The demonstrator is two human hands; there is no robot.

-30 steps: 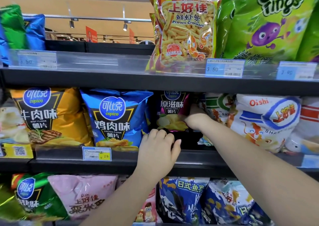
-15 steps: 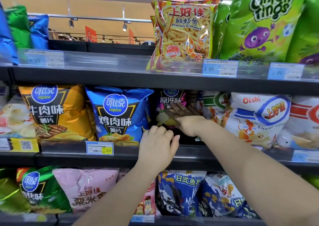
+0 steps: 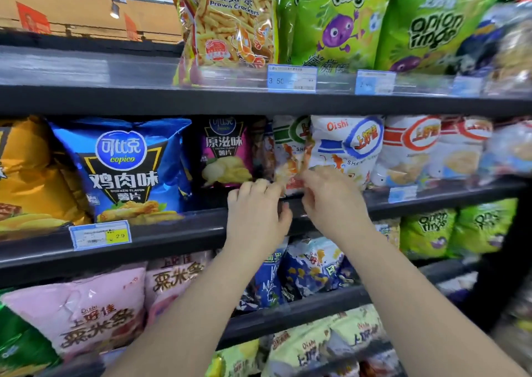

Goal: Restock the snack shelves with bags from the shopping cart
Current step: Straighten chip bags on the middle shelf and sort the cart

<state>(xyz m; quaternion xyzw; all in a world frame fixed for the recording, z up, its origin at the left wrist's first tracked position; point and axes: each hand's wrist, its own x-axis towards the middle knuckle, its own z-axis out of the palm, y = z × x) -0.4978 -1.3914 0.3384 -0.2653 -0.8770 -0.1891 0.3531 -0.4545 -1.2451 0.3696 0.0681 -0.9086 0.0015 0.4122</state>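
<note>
Two hands meet at the middle shelf [image 3: 178, 227] of a snack aisle, to the right of the blue chip bag [image 3: 123, 166]. They work a green-striped shrimp cracker bag [image 3: 289, 146], which stands upright further right of the blue chip bag, past a purple chip bag [image 3: 224, 155]. The right hand [image 3: 331, 201] keeps a narrow grip, fingers pinching the bag's bottom edge. The left hand [image 3: 256, 212] curls at the lower left corner; blur leaves it unclear whether that grip pinches the film or only steadies it. Working both corners probably lets the person square the soft bag in its slot behind the shelf lip. The bag's body rises directly above both grips, its lower edge touching them.
</note>
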